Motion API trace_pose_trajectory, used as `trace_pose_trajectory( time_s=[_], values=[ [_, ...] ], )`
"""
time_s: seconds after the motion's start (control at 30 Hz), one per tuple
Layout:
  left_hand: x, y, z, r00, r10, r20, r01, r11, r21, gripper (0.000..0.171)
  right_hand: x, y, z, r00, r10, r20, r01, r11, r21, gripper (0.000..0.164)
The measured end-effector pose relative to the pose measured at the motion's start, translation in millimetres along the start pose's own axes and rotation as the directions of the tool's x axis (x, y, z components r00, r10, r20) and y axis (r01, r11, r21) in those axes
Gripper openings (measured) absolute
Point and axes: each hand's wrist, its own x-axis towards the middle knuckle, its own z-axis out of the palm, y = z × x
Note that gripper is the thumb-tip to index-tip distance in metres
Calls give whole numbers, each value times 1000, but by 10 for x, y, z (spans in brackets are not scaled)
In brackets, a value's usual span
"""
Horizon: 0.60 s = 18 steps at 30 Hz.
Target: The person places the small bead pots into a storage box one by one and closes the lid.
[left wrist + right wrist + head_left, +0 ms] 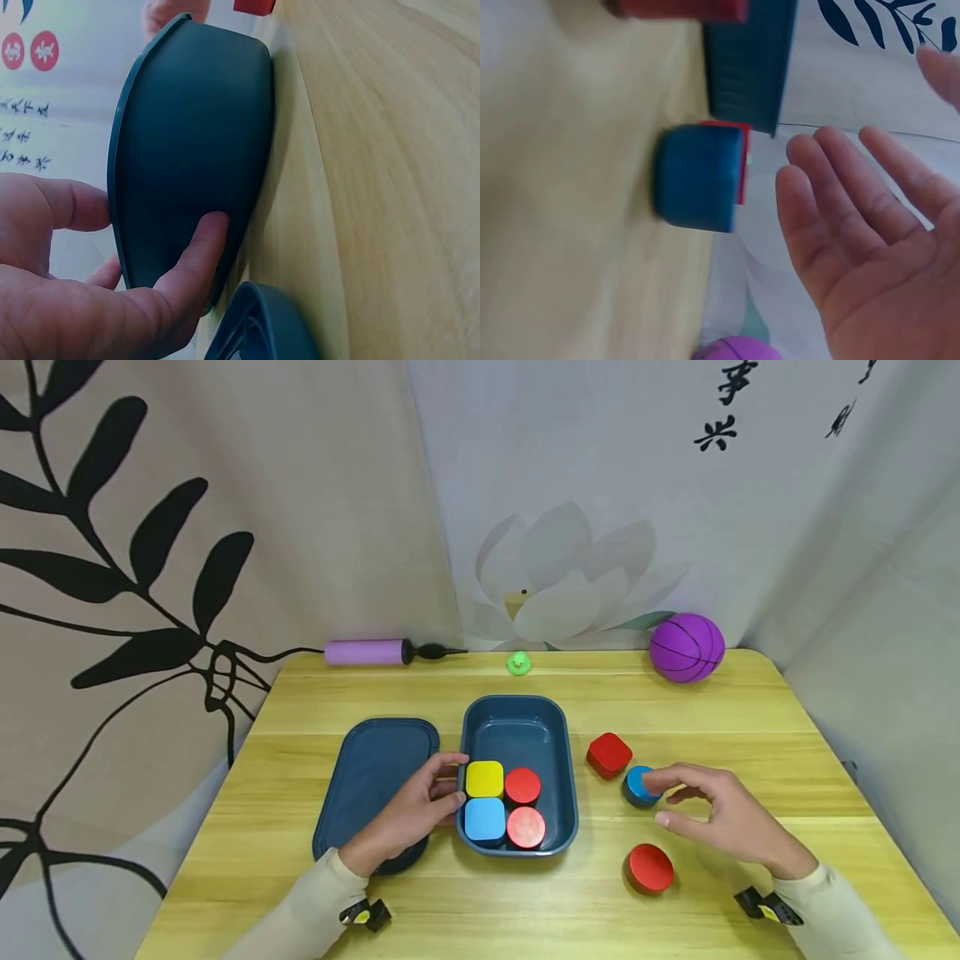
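In the head view, a dark blue container point(517, 739) on a wooden table point(540, 910) holds four blocks at its near end: one yellow square point(484, 779), one light blue square point(484, 819) and two red discs point(522, 786), the nearer one paler. Three more blocks lie outside, to its right: a red angular block point(609, 755), a blue round block point(637, 787) and a red round block point(649, 869). The left hand point(412, 814), fingers loosely extended, touches the container's side and partly covers a lone lid point(375, 768); the right hand point(716, 814) is open, holding nothing, its index fingertip overlapping the blue round block. One purple pump, one small green ball and one purple ball line the back. In the left wrist view, the thumb presses the container's outer wall and a finger meets its rim; the contents are hidden, the lid cut off below. In the right wrist view (slightly blurred), straight fingers stand apart from the blue round block, which hides most of the red angular block; the purple ball is cut off.
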Motion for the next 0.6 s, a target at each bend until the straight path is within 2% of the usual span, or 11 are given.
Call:
trace_pose_trajectory(
  time_s=[0.23,0.5,0.6],
  values=[
    [1,-2,-8,1000,-7,6,7,1000,-5,54,-208,55,167,993,1,118,-8,998,58,51],
    [13,6,-20,1000,-6,10,6,1000,-5,53,-303,89,280,965,78,250,-86,996,19,63],
    [8,6,-15,1000,-2,17,2,1000,-6,53,-313,85,302,954,100,283,-104,995,0,62]
  ],
)
